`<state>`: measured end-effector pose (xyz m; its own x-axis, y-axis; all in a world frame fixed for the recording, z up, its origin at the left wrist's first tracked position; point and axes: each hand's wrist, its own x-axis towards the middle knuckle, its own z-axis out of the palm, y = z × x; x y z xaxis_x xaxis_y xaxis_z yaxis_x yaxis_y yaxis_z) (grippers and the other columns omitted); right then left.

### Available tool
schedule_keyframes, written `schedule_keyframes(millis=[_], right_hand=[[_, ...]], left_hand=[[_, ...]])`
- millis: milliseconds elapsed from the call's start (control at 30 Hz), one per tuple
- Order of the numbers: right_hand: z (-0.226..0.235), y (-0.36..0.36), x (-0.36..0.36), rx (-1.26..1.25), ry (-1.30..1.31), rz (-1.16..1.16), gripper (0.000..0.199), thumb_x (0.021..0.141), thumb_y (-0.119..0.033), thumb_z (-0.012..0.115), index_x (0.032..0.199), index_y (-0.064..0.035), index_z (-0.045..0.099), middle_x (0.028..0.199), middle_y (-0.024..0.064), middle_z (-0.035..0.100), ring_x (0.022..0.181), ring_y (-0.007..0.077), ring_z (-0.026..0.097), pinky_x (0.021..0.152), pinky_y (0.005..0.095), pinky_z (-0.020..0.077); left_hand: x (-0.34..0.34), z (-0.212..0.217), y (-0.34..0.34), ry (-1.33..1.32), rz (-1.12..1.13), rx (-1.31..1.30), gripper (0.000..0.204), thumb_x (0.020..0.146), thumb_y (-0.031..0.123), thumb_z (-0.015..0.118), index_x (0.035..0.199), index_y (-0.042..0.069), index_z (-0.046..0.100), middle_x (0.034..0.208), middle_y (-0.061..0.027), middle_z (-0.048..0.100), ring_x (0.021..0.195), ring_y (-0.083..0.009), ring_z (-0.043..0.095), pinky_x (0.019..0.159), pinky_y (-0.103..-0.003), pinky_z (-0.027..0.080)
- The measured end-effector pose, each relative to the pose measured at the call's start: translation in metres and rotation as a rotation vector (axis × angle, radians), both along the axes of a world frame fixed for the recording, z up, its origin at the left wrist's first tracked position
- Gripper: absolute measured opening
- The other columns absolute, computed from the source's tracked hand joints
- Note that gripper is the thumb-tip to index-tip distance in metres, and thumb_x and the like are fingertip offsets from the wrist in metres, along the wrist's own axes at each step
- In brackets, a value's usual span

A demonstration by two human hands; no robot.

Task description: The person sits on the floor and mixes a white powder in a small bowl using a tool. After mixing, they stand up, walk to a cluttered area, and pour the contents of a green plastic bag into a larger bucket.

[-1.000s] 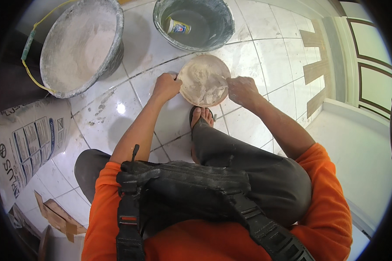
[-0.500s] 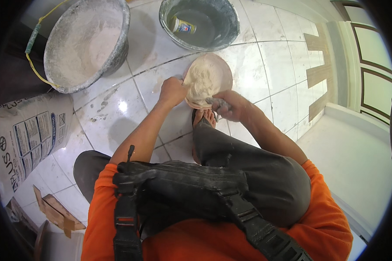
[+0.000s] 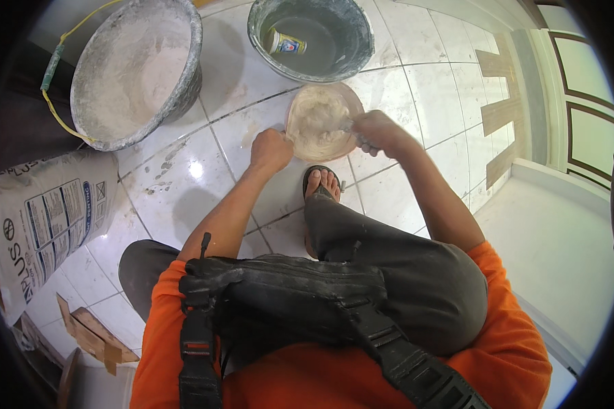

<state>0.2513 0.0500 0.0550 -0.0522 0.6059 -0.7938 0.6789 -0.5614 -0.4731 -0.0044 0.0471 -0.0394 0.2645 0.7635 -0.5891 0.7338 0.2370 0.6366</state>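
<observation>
My left hand (image 3: pixel 271 150) gripped the bowl (image 3: pixel 323 123) rim; my right hand (image 3: pixel 377 131) held a tool, paste (image 3: pixel 314 121) partly mixed, lumps remaining.

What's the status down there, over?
Left hand gripping the rim of the small bowl. Right hand holding a tool in its pale paste. Two buckets stand beyond; nothing blocking.

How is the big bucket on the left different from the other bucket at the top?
The left bucket holds pale powder; the top bucket holds murky water with a small can in it. The left bucket looks wider and has a yellow handle; no handle shows on the top bucket. Both are round, grey, smeared, and stand on the tiled floor.
</observation>
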Motion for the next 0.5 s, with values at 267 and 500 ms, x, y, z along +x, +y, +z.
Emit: schedule_keyframes(millis=[267, 500], right_hand=[[-0.015, -0.076, -0.057, 0.451, -0.502, 0.723, 0.054, 0.091, -0.011, 0.058, 0.144, -0.0015, 0.053, 0.088, 0.0168, 0.068, 0.083, 0.0329, 0.071, 0.07, 0.0422, 0.0568], [0.033, -0.006, -0.015, 0.462, -0.611, 0.834, 0.045, 0.091, -0.009, 0.055, 0.133, -0.0212, 0.065, 0.097, 0.0143, 0.068, 0.084, 0.0291, 0.072, 0.064, 0.0406, 0.0575]], left_hand=[[-0.008, -0.009, 0.013, -0.083, 0.191, 0.034, 0.028, 0.086, 0.024, 0.063, 0.098, 0.006, 0.08, 0.1, -0.0244, 0.074, 0.095, -0.0405, 0.072, 0.087, -0.047, 0.056], [0.0, 0.005, 0.019, -0.053, 0.052, 0.079, 0.031, 0.083, 0.022, 0.065, 0.108, 0.01, 0.08, 0.101, -0.0208, 0.075, 0.097, -0.0382, 0.072, 0.089, -0.045, 0.055]])
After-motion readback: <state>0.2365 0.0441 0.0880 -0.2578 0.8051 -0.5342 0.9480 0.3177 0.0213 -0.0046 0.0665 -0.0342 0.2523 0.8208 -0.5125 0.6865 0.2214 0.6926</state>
